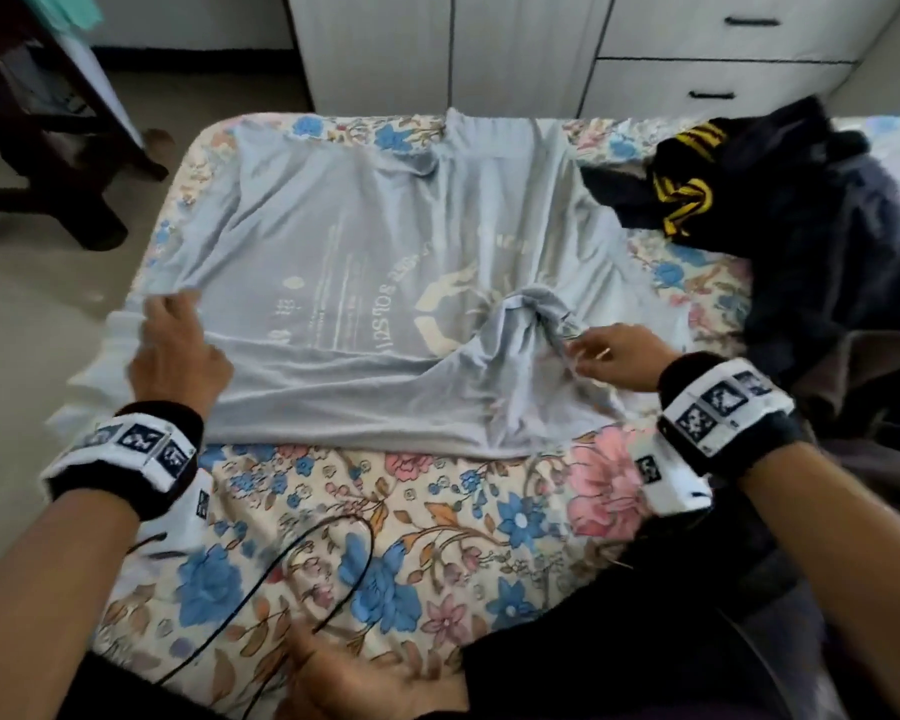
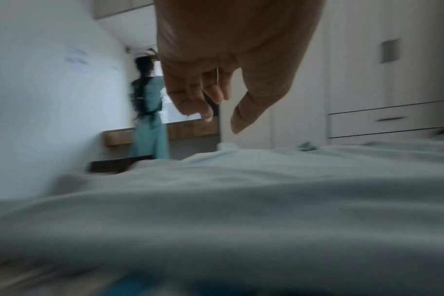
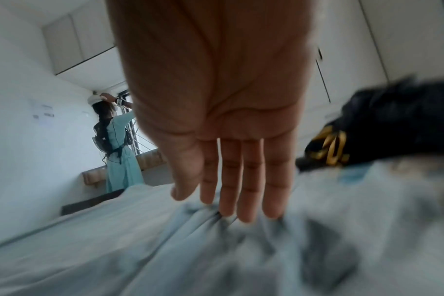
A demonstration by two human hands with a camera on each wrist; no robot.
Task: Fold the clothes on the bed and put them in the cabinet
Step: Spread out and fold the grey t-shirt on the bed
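Across the far half of the bed [image 1: 437,517] one light blue shirt [image 1: 365,241] lies spread flat, print side down; a second garment, one dark jacket [image 1: 801,200], is heaped at the far right edge. Left hand [image 1: 178,350] rests on the shirt's left edge, fingers [image 2: 198,96] loosely curled, holding nothing; right hand [image 1: 619,361] lies with straight fingers [image 3: 246,190] touching a bunched sleeve [image 1: 536,309]. Judged light, soft, limp and easily wrinkled; best pinched at hem corners or shoulder seams. Cabinet [image 1: 489,44] stands beyond the far edge.
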